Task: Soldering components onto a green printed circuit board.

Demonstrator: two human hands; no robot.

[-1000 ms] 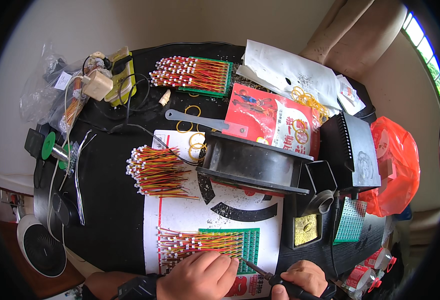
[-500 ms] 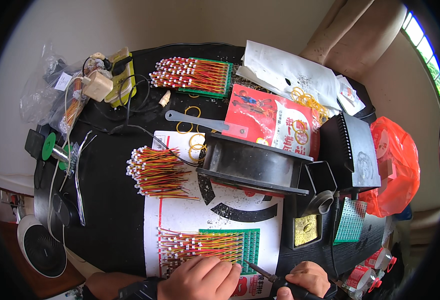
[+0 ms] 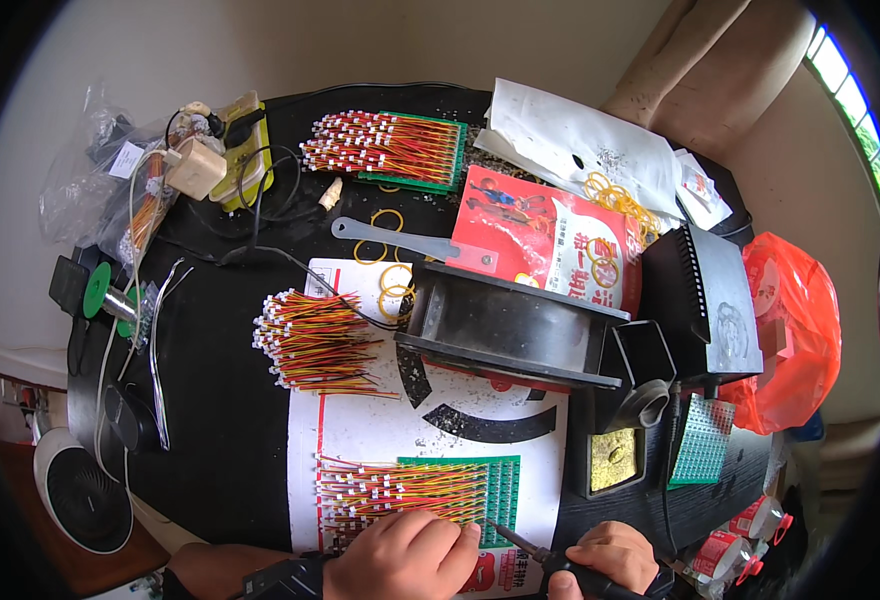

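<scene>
My right hand (image 3: 615, 556) is wrapped round a soldering iron (image 3: 558, 562), its thin metal tip pointing up and left onto a green circuit board panel (image 3: 502, 490). Close beside the tip are the fingertips of my closed left hand (image 3: 405, 555), which rests over the near edge of the panel. What its fingers pinch is hidden. Rows of red and yellow wires with white connectors (image 3: 390, 490) lie across the panel's left part and stick out past its left edge. The panel's right columns are bare. A white printed sheet (image 3: 303, 470) lies underneath.
A loose bundle of wires (image 3: 320, 345) sits left of a black fan-like frame (image 3: 510, 325). Behind is another wired panel (image 3: 440, 155). To the right are a yellow sponge (image 3: 613, 460) in its holder, a black box (image 3: 700, 305) and a bare green panel (image 3: 702, 440). A solder spool (image 3: 110, 300) stands left.
My left hand and wrist have shifted very slightly to the right. The soldering iron's tip stays at nearly the same spot on the panel.
</scene>
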